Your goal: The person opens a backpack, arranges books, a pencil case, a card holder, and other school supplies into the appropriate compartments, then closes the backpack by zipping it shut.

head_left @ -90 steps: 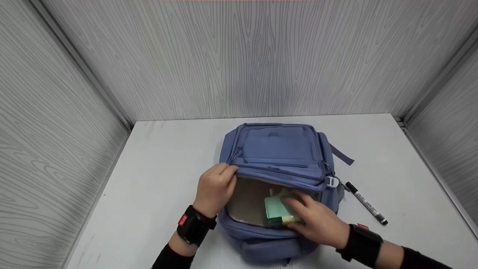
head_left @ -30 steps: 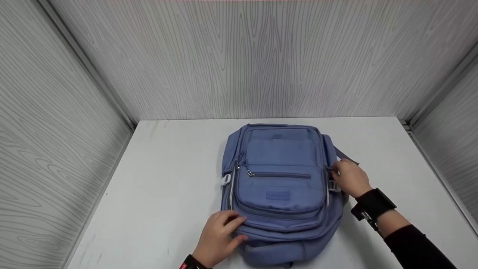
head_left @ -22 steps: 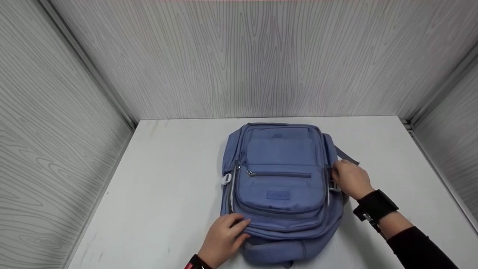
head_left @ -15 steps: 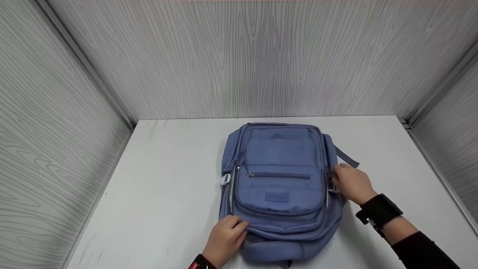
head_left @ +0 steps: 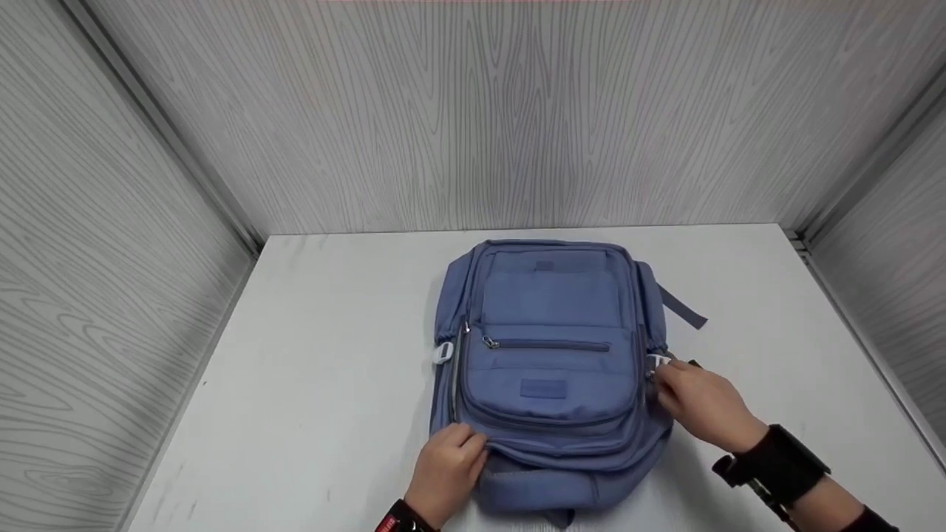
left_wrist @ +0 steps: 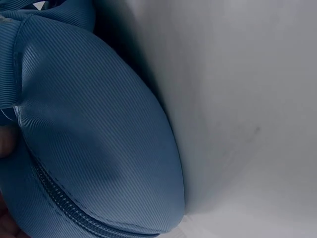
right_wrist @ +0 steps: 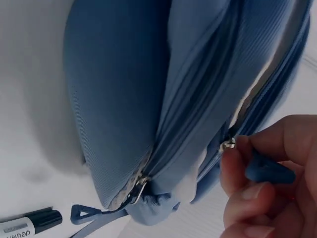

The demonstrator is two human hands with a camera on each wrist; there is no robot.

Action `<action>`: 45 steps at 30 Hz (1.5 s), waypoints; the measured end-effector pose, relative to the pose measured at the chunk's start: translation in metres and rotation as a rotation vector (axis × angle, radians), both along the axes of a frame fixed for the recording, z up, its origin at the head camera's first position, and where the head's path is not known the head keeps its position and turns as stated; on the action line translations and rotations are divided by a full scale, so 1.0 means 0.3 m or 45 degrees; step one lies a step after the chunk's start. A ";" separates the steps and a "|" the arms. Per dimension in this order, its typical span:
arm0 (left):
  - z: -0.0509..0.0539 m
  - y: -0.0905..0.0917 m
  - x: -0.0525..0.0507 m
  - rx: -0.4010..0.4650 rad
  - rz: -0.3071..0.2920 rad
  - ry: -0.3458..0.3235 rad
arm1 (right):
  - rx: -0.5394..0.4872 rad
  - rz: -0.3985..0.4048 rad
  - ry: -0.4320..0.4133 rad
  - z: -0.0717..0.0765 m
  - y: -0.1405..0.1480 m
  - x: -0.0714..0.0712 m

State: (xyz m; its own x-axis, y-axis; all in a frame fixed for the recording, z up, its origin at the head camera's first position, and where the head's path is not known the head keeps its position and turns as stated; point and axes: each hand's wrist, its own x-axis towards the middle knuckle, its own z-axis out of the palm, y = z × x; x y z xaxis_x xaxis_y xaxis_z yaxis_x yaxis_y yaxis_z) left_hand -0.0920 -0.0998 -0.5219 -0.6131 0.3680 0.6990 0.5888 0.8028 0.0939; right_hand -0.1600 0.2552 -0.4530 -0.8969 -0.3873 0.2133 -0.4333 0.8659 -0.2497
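A blue backpack (head_left: 550, 295) lies front side up on the white table, its top toward me. On its right side, my right hand (head_left: 706, 406) pinches a zipper's blue pull tab (right_wrist: 270, 171) beside the metal slider (right_wrist: 228, 144). The zipper's light edge stands parted above that slider in the right wrist view. My left hand (head_left: 447, 465) grips the flap's edge at the lower left corner. The left wrist view catches only fingertips (left_wrist: 6, 141) at its border, next to the bag's fabric. Whatever lies inside the bag is hidden.
A black-capped marker (right_wrist: 29, 225) lies on the table right of the bag, mostly hidden behind my right hand in the head view. A loose strap (head_left: 684, 307) sticks out at the upper right. Wood-grain panels (head_left: 517, 111) enclose the table's back and sides.
Three seconds ago the flap was lifted and my right hand was inside on a green item. Now the flap lies down, and my right hand has slid with the pull tab toward me.
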 end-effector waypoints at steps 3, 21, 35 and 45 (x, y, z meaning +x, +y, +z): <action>0.004 0.004 0.002 0.007 0.014 0.009 | -0.041 0.010 -0.014 0.006 -0.008 0.035; 0.008 0.015 -0.001 0.024 0.033 0.017 | -0.216 0.201 -0.080 0.016 -0.172 0.270; 0.008 0.004 0.002 0.048 -0.014 0.002 | -0.313 0.336 -0.223 -0.019 -0.409 0.300; 0.025 0.004 0.033 0.034 0.023 -0.113 | -0.369 0.401 -0.292 -0.023 -0.352 0.271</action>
